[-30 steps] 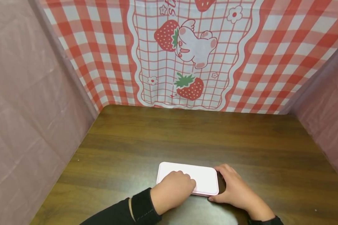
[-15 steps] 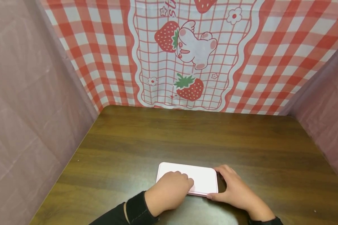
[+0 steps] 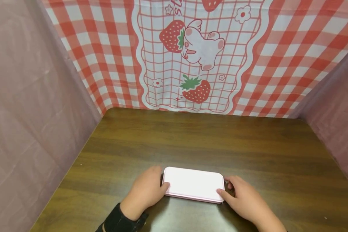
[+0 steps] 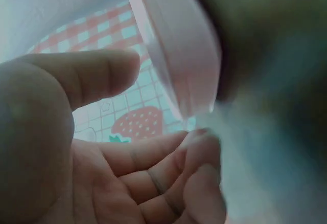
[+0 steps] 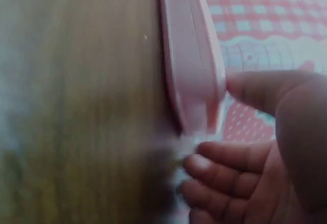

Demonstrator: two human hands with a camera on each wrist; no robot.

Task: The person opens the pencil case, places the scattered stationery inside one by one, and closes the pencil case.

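A flat pale pink case point(image 3: 193, 184) with a whitish top and rounded corners lies across the front of the wooden table. At its left end is my left hand point(image 3: 147, 190), thumb over the near left edge of the top, other fingers at the end. My right hand point(image 3: 243, 198) holds the opposite end, its thumb pressing the top near the right corner. From the left wrist, the case's pink side point(image 4: 189, 55) appears between the thumb and curled fingers point(image 4: 153, 178). In the right wrist view, the thumb point(image 5: 250, 88) touches the rim, with the fingers beneath the end.
Brown wooden tabletop point(image 3: 177, 138) surrounds the case. Behind it hangs a red-and-white checked cloth point(image 3: 110, 58) printed with strawberries. Pinkish drapes stand at the left point(image 3: 32, 96) and right point(image 3: 333, 119) of the table. The wrist views are blurred.
My left hand has moved off the top of the case, leftward to its left end. The right thumb has shifted from the near edge up onto the top. The case stays about where it was.
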